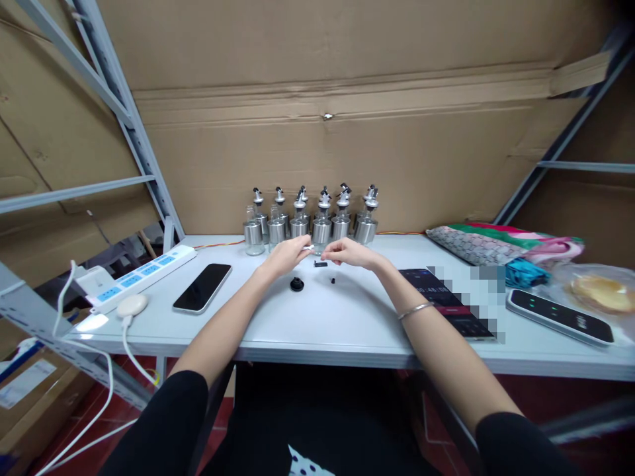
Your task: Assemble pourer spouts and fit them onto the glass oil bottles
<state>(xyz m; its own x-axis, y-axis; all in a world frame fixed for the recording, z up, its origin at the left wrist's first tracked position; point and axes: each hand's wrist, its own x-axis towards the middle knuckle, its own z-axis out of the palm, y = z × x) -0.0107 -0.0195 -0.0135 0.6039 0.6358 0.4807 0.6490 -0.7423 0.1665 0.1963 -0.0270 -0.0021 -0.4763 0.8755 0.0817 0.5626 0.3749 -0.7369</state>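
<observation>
Bottles far: most spouted, two bare; left hand pinches white piece, right hand narrow, hold unclear.

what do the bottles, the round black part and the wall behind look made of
Bottles: seemingly smooth clear glass, see-through at necks and bases. Their silvery sleeves: likely brushed steel, by the streaky metallic shine. Round black part: perhaps plastic or rubber, dark with faint shine; too small to settle. Wall behind: matte brown cardboard, by its creases.
</observation>
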